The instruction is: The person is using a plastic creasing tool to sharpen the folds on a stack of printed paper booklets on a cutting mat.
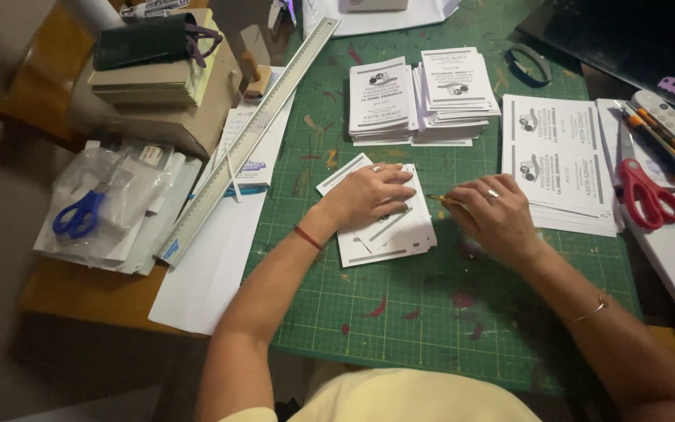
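Nearest, on the green cutting mat (431,312): left hand (365,195) pressed flat, fingers spread, on a small pile of white cards (388,230) lying face down mid-mat. Right hand (494,211) just beside it, fingers curled around something thin and yellowish, possibly a rubber band; too small to tell. Hands close but not touching.

Toward the mat's right edge: a stack of uncut printed sheets (560,160), with red scissors (650,191) and an orange utility knife (662,144) beyond it.

Left edge: long metal ruler (251,137) lying diagonally; blue scissors (80,215) under clear plastic, well apart on the table.

Far edge: two piles of cut printed cards (423,94), side by side.
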